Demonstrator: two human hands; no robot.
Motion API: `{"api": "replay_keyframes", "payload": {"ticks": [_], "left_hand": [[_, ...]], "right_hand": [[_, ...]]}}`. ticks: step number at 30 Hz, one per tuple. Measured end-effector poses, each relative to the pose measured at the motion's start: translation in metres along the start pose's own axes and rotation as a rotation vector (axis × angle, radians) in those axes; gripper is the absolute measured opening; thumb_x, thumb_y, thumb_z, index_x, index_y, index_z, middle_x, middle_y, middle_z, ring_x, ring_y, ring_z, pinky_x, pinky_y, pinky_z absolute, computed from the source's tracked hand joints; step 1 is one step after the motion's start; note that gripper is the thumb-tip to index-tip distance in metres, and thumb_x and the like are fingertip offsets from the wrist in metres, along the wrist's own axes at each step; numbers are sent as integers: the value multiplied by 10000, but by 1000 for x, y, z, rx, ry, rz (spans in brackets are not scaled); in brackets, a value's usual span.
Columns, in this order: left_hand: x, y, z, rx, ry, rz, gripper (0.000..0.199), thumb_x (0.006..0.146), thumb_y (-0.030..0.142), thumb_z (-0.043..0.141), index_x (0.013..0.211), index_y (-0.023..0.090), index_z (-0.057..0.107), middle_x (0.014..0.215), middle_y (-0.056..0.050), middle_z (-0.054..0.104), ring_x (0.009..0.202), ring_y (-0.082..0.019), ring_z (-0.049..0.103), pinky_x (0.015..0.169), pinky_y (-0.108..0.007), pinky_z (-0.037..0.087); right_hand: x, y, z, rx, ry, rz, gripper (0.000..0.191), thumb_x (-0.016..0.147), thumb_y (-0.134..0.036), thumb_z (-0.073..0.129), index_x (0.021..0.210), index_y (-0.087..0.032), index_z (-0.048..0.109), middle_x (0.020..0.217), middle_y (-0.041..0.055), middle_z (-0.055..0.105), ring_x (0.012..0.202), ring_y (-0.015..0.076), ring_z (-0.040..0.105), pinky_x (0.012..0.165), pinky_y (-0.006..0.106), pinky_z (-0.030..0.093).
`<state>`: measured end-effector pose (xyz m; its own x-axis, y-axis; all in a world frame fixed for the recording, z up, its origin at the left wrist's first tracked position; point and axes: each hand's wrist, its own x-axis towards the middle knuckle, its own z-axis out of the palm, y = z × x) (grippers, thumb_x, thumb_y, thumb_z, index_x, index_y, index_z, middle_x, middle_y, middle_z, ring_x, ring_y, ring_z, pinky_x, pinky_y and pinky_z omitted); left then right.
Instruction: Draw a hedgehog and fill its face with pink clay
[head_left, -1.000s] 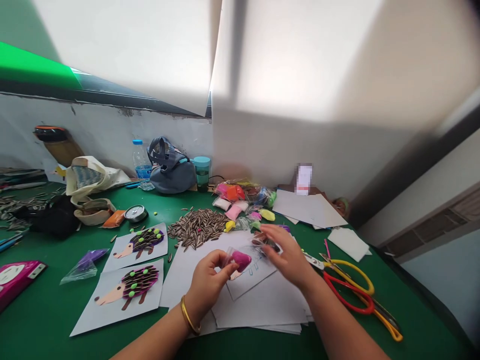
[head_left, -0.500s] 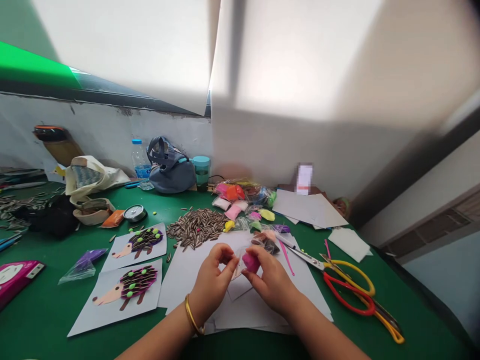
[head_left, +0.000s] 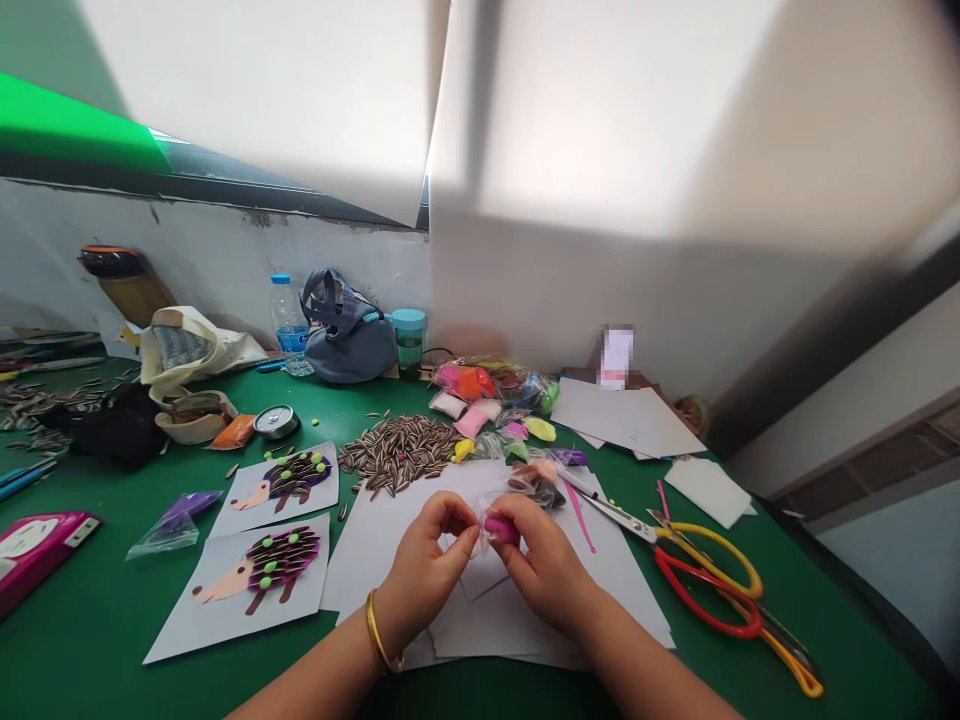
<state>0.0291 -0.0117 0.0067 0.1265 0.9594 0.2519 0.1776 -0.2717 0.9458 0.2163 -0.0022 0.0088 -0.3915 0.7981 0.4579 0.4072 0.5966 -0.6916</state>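
Note:
Above the white paper sheets [head_left: 390, 540], my right hand [head_left: 534, 545] pinches a magenta lump of clay [head_left: 502, 528] that sits in a clear plastic bag. My left hand [head_left: 435, 555], with a gold bangle at the wrist, has thumb and forefinger pinched at the bag's left edge. Both hands are close together. Sunflower seeds [head_left: 401, 453] lie in a pile beyond them. On the left are two cards with hedgehog figures, the nearer card [head_left: 300, 615] and the farther one [head_left: 327, 487]. Small bags of coloured clay [head_left: 472, 420] lie behind the sheets.
Scissors with red and yellow handles [head_left: 709, 590] lie at the right, near white papers [head_left: 709, 490]. A blue bag [head_left: 349, 345], a teal cup [head_left: 409, 340] and a water bottle [head_left: 289, 325] stand by the wall. A magenta box [head_left: 45, 560] is at far left.
The view has shifted slightly, so the table items sit a little farther right. My right fingers have closed further over the magenta clay, and less of it shows.

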Motion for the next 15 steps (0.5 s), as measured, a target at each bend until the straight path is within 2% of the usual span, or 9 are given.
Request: {"api": "replay_keyframes", "payload": {"ticks": [3, 8, 15], "left_hand": [[1, -2, 0, -22, 12, -19, 52, 864, 249, 574, 848, 201, 585, 817, -10, 589, 748, -161, 569, 679, -284, 494], [2, -3, 0, -70, -11, -74, 124, 865, 297, 600, 948, 204, 609, 881, -24, 614, 798, -177, 593, 709, -297, 507], [2, -2, 0, -134, -43, -110, 151, 836, 315, 658, 871, 202, 564, 805, 4, 580, 721, -149, 560, 680, -275, 493]], "right_hand": [[0, 0, -1, -11, 30, -35, 129, 933, -210, 505, 1053, -212, 552, 969, 65, 615, 875, 204, 565, 796, 347, 476], [1, 0, -2, -22, 34, -46, 110, 941, -210, 505, 1039, -217, 554, 992, 69, 625, 897, 210, 573, 811, 358, 475], [0, 4, 1, -39, 20, -92, 158, 910, -181, 554, 1060, -227, 563, 1040, 68, 646, 940, 217, 586, 835, 372, 465]]}}
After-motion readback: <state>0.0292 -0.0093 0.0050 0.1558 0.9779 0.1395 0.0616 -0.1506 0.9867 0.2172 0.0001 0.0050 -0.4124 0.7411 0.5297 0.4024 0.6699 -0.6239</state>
